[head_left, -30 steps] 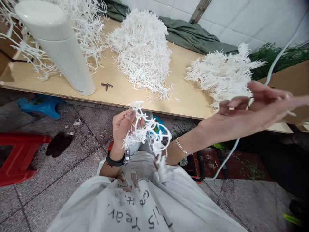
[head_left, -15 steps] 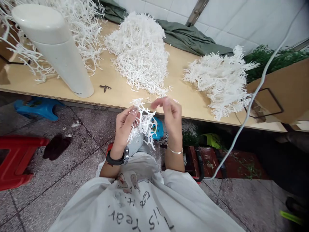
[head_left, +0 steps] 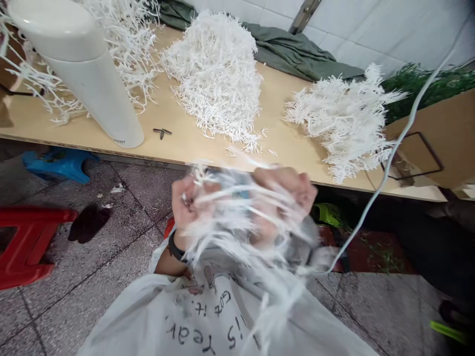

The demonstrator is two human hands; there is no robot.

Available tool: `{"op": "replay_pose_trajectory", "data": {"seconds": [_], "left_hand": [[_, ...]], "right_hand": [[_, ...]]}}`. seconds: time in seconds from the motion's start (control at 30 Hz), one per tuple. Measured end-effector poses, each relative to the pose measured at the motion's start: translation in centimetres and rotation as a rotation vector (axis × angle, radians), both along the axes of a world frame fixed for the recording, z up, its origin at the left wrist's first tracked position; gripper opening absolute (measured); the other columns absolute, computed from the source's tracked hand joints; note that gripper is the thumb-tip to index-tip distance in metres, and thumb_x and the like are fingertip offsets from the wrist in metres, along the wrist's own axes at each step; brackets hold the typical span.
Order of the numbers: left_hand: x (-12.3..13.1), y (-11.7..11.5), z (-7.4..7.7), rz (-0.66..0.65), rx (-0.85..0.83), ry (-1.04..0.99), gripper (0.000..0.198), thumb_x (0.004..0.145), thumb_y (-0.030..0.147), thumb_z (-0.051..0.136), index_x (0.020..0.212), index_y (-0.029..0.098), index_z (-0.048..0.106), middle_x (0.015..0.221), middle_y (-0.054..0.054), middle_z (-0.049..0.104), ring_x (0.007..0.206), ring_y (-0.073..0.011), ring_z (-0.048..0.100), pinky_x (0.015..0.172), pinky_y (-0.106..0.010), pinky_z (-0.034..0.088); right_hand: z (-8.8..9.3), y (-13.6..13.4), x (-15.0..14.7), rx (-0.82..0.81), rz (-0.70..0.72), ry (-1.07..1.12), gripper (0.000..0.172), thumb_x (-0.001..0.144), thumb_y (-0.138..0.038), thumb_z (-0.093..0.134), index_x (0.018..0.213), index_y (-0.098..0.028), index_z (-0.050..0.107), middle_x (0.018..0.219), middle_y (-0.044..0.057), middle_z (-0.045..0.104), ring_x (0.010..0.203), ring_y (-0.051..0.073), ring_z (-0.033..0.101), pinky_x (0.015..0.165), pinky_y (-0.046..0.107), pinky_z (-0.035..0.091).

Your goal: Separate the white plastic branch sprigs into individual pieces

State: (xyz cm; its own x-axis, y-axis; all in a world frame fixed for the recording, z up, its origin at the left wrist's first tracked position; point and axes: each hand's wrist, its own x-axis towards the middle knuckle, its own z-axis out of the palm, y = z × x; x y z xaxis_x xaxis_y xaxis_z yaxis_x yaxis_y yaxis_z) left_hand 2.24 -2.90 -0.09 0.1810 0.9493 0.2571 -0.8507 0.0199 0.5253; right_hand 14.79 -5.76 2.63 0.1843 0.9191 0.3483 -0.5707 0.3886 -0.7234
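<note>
A bundle of white branching strands, like plastic sprigs (head_left: 222, 232), is smeared by motion between and below my hands, in front of my shirt. My left hand (head_left: 187, 205) is closed on its left side, with a few white tips poking up past the fingers. On the other side my right hand (head_left: 291, 190) has curled fingers, blurred, with strands running across and under it; it appears closed on them. Beyond the table edge lies a dense heap of short white sprigs (head_left: 218, 84). A smaller white heap (head_left: 345, 123) sits to the right.
A white bottle (head_left: 92, 84) stands at the left of the table (head_left: 178, 143), before longer white strands (head_left: 137, 54). Dark seeds (head_left: 162, 132) lie beside it. A grey cable (head_left: 389, 158) hangs across the right. Red (head_left: 29, 252) and blue (head_left: 61, 165) stools stand on the floor.
My right hand has moved right and slightly down, its fingers now curled. The small sprig held in my left hand has given way to a wider, blurred spread of strands across both hands.
</note>
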Motion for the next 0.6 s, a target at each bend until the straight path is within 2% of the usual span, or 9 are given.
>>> {"op": "replay_pose_trajectory", "data": {"seconds": [0.07,0.17,0.27,0.3,0.33,0.4,0.47,0.53,0.6], "left_hand": [[-0.8,1.1,0.0,0.080,0.026,-0.084,0.046,0.076,0.036,0.071,0.053,0.021,0.035,0.040,0.009,0.016,0.039,-0.0083,0.026,0.045,-0.020,0.047],[-1.9,2.2,0.2,0.082,0.107,-0.002,0.042,0.081,0.035,0.066,0.053,0.021,0.039,0.041,0.009,0.017,0.040,-0.0083,0.019,0.049,-0.019,0.052],[-2.2,2.3,-0.1,0.081,0.156,0.154,0.037,0.086,0.039,0.060,0.057,0.020,0.047,0.044,0.008,0.024,0.039,-0.0075,0.020,0.054,-0.024,0.055],[-2.2,2.1,-0.3,0.072,0.171,0.199,0.036,0.086,0.039,0.060,0.058,0.019,0.050,0.044,0.008,0.026,0.039,-0.0071,0.022,0.054,-0.026,0.056],[-2.2,2.0,-0.5,0.066,0.188,0.249,0.034,0.086,0.040,0.061,0.060,0.019,0.052,0.045,0.008,0.029,0.038,-0.0068,0.024,0.055,-0.028,0.057],[-2.1,1.7,-0.8,0.068,0.218,0.358,0.031,0.083,0.043,0.064,0.063,0.020,0.057,0.047,0.007,0.039,0.038,-0.0074,0.032,0.054,-0.030,0.056],[-2.2,1.4,-0.9,0.074,0.223,0.449,0.025,0.081,0.042,0.066,0.069,0.019,0.062,0.054,0.003,0.052,0.045,-0.0090,0.044,0.051,-0.026,0.051],[-2.3,1.0,-0.6,0.085,0.232,0.533,0.019,0.081,0.034,0.068,0.073,0.018,0.065,0.061,0.001,0.058,0.051,-0.0087,0.049,0.048,-0.021,0.044],[-2.4,0.7,-0.2,0.131,0.266,0.632,0.016,0.082,0.028,0.068,0.071,0.017,0.063,0.060,0.002,0.058,0.052,-0.0074,0.048,0.048,-0.020,0.039]], "right_hand": [[0.5,0.8,0.2,0.171,-0.263,0.061,0.046,0.090,-0.038,0.048,0.055,-0.022,0.023,0.054,-0.006,0.012,0.047,0.012,0.019,0.045,0.024,0.024],[1.2,1.9,0.9,0.306,-0.605,-0.166,0.037,0.093,-0.035,0.045,0.060,-0.023,0.035,0.056,-0.005,0.018,0.049,0.011,0.024,0.049,0.024,0.026],[0.9,3.6,2.4,0.299,-1.021,-0.462,0.018,0.091,-0.033,0.051,0.076,-0.024,0.048,0.063,-0.004,0.034,0.054,0.011,0.036,0.055,0.026,0.031],[0.5,4.4,3.1,0.238,-1.086,-0.613,0.009,0.089,-0.031,0.054,0.085,-0.024,0.051,0.068,-0.004,0.040,0.060,0.012,0.042,0.060,0.027,0.035],[-0.1,5.2,3.8,0.152,-1.082,-0.786,0.010,0.087,-0.029,0.057,0.092,-0.024,0.051,0.074,-0.002,0.046,0.067,0.013,0.048,0.065,0.030,0.039],[-1.4,6.8,5.1,-0.025,-0.915,-1.078,0.025,0.081,-0.027,0.064,0.102,-0.023,0.051,0.088,0.001,0.054,0.080,0.016,0.055,0.073,0.035,0.045],[-2.4,7.8,5.5,-0.086,-0.801,-1.146,0.027,0.080,-0.029,0.064,0.103,-0.022,0.053,0.099,0.005,0.059,0.089,0.018,0.059,0.077,0.037,0.048],[-2.8,8.0,5.0,-0.041,-0.890,-1.058,0.017,0.086,-0.033,0.057,0.098,-0.020,0.057,0.101,0.006,0.060,0.093,0.018,0.060,0.081,0.037,0.049],[-2.6,7.7,4.0,0.011,-1.037,-0.965,0.021,0.093,-0.037,0.047,0.090,-0.020,0.060,0.090,0.004,0.062,0.088,0.016,0.060,0.083,0.036,0.047]]}}
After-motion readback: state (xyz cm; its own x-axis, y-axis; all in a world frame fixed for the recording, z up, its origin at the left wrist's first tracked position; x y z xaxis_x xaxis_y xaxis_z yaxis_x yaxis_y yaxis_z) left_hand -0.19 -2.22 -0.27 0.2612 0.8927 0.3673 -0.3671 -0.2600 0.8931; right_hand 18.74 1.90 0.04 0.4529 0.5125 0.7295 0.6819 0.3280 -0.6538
